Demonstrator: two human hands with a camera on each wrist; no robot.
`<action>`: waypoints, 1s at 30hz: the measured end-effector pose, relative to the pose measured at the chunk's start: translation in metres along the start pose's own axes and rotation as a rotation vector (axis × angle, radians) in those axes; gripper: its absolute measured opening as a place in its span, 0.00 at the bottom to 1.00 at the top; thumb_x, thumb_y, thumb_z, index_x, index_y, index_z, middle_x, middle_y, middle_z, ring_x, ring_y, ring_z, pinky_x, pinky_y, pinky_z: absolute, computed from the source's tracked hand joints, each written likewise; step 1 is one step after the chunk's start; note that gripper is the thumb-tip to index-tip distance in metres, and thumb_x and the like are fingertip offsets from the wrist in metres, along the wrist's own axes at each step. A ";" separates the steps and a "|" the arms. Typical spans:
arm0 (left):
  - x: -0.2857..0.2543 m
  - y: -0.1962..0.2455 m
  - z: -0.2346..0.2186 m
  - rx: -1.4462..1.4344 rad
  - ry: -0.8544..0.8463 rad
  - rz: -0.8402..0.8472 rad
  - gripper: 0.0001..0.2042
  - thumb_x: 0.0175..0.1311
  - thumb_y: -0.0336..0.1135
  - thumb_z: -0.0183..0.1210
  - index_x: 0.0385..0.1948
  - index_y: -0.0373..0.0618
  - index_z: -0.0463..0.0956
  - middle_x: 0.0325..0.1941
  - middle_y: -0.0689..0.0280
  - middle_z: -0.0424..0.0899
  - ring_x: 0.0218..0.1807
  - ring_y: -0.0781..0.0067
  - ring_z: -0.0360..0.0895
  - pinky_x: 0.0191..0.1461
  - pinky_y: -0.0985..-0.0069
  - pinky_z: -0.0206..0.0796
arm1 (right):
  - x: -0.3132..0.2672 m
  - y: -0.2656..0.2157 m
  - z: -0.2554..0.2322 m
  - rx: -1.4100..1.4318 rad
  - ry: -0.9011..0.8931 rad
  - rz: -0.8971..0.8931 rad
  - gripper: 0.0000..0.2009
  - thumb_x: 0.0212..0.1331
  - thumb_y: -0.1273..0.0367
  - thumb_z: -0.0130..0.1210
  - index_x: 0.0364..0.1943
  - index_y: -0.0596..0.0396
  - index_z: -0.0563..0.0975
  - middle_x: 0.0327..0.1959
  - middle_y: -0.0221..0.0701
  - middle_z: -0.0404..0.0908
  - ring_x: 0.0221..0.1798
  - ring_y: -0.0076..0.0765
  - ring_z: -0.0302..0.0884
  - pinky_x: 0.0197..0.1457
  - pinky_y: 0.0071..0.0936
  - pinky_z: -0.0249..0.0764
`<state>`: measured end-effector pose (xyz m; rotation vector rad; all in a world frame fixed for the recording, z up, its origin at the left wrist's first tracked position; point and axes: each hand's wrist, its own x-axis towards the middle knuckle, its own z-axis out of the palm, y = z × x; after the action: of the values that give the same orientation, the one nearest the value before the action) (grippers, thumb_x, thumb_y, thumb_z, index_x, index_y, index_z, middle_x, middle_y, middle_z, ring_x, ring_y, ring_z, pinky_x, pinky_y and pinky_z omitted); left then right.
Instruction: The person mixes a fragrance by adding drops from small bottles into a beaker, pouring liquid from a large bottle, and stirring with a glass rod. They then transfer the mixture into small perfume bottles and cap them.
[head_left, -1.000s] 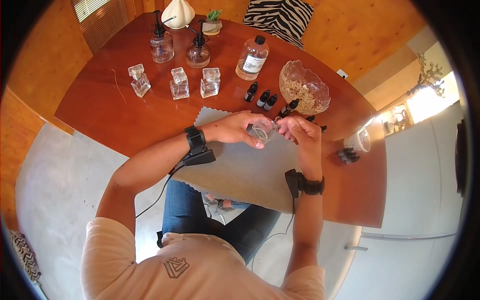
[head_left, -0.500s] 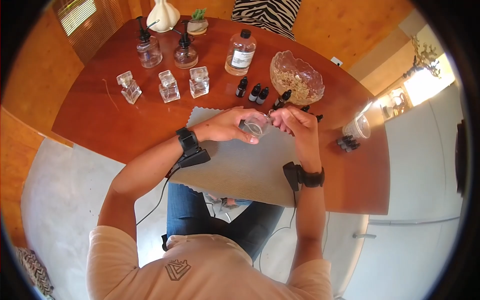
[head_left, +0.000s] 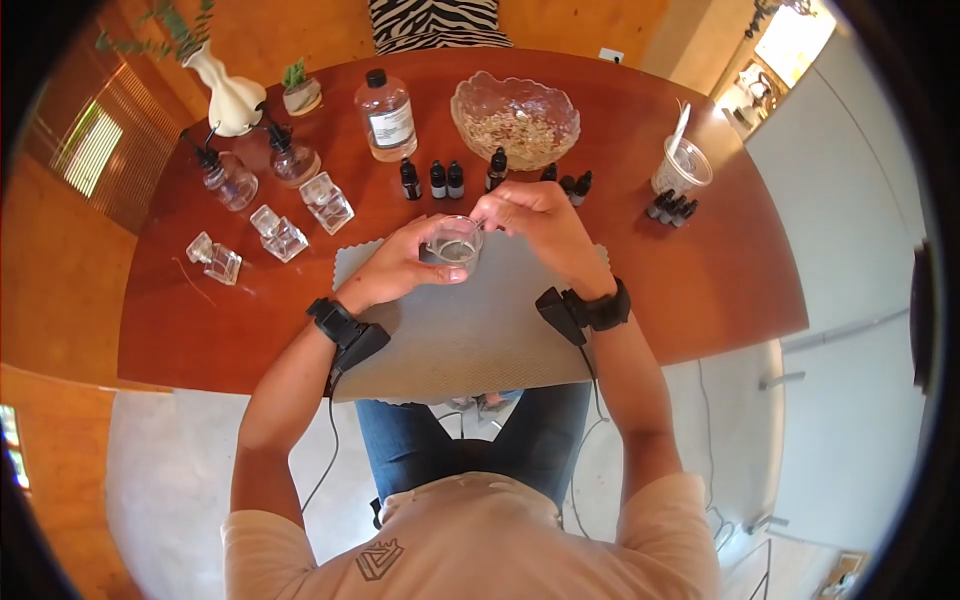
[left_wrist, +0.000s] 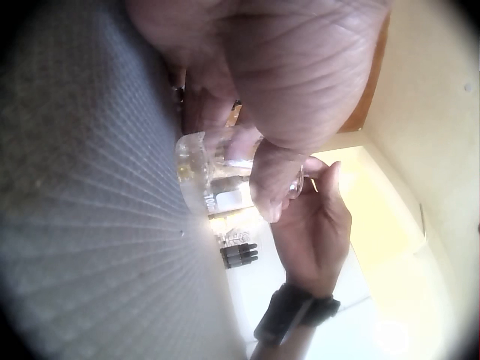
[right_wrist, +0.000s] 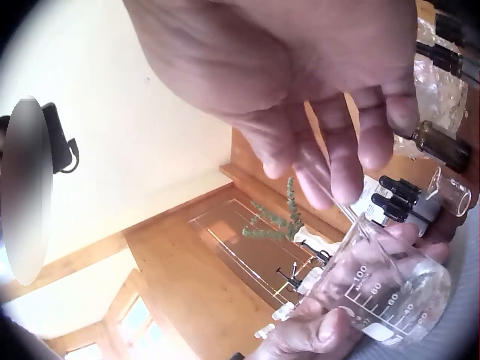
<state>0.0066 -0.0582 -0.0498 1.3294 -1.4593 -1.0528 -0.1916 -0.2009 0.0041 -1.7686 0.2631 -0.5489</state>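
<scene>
A clear glass beaker (head_left: 456,250) with white volume marks sits low over the grey mat (head_left: 460,340), holding a little clear liquid. My left hand (head_left: 400,268) grips it from the side, thumb on the near wall and fingers round the far side. Between thumb and fingertips, my right hand (head_left: 540,225) pinches a thin clear glass rod (right_wrist: 351,214). The rod slants down over the rim into the beaker (right_wrist: 375,300), as the right wrist view shows. In the left wrist view, the left hand's palm hides much of the beaker (left_wrist: 193,161).
Dark dropper bottles (head_left: 447,180) stand in a row beyond the hands, before a glass bowl (head_left: 515,120) of dry flakes. A large labelled bottle (head_left: 388,120), square perfume bottles (head_left: 278,235) and pump bottles (head_left: 228,182) stand farther left. A plastic cup (head_left: 684,168) is at the right.
The head view has swung, so the tabletop things appear farther left and turned. The left hand keeps the beaker and the right hand keeps the rod at its rim.
</scene>
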 end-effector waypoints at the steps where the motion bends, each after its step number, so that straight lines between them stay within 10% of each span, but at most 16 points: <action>1: 0.000 -0.003 0.000 -0.011 0.004 -0.009 0.34 0.56 0.40 0.75 0.64 0.42 0.72 0.63 0.61 0.75 0.67 0.65 0.72 0.72 0.67 0.62 | -0.001 0.001 0.000 -0.001 -0.035 -0.003 0.14 0.70 0.63 0.57 0.36 0.61 0.86 0.26 0.26 0.82 0.30 0.19 0.73 0.36 0.21 0.68; 30: 0.001 0.005 0.004 -0.112 -0.015 -0.030 0.32 0.58 0.35 0.75 0.64 0.42 0.70 0.61 0.67 0.78 0.63 0.74 0.73 0.70 0.71 0.63 | 0.001 0.008 0.011 -0.033 0.100 -0.110 0.16 0.69 0.63 0.58 0.30 0.65 0.82 0.19 0.30 0.76 0.25 0.21 0.68 0.29 0.27 0.65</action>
<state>0.0019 -0.0584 -0.0463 1.2691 -1.3750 -1.1495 -0.1849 -0.1943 -0.0058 -1.7982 0.2463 -0.7173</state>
